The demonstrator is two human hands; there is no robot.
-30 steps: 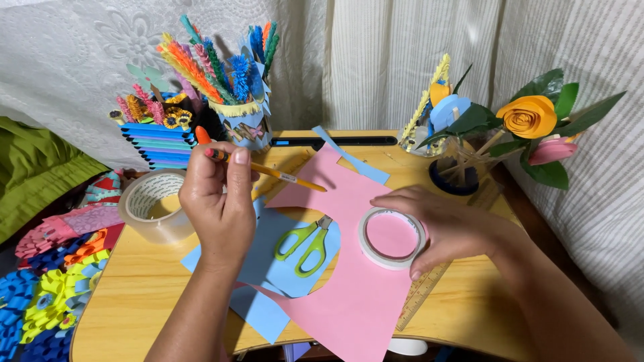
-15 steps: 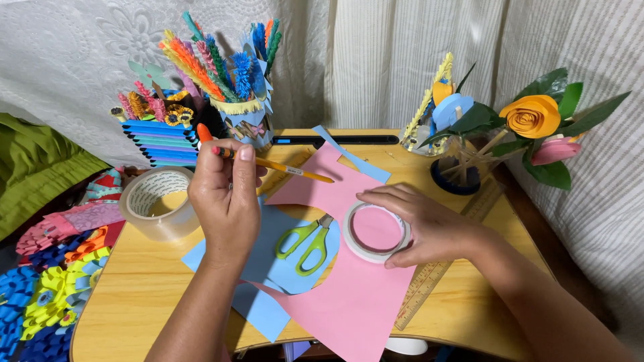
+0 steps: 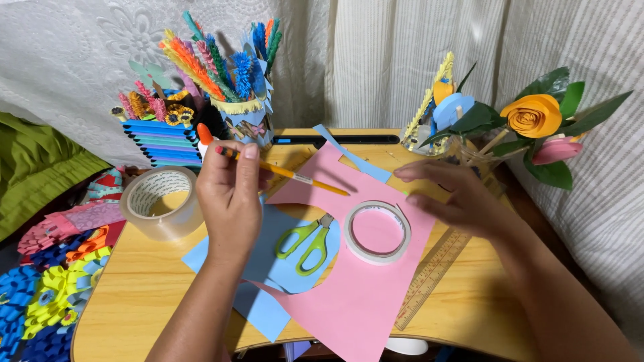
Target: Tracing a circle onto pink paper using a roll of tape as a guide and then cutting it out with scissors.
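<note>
While the left hand [image 3: 231,194] is rising above the wooden table [image 3: 141,295] with its back toward the camera, its fingers are closing around a yellow pencil [image 3: 288,173], which is pointing to the right, with its tip over the pink paper sheet [image 3: 365,295]. The forearm is coming up from the lower edge of the view. The right hand [image 3: 453,198] is hovering flat, palm down, with the fingers spread open and holding nothing, just beside the white tape ring [image 3: 378,232]. This ring is lying on the pink sheet, near the green-handled scissors [image 3: 305,243], which are resting on blue paper [image 3: 268,268]. A clear tape roll [image 3: 161,201] is standing left of the left hand, and a ruler [image 3: 433,275] is lying below the right wrist.
</note>
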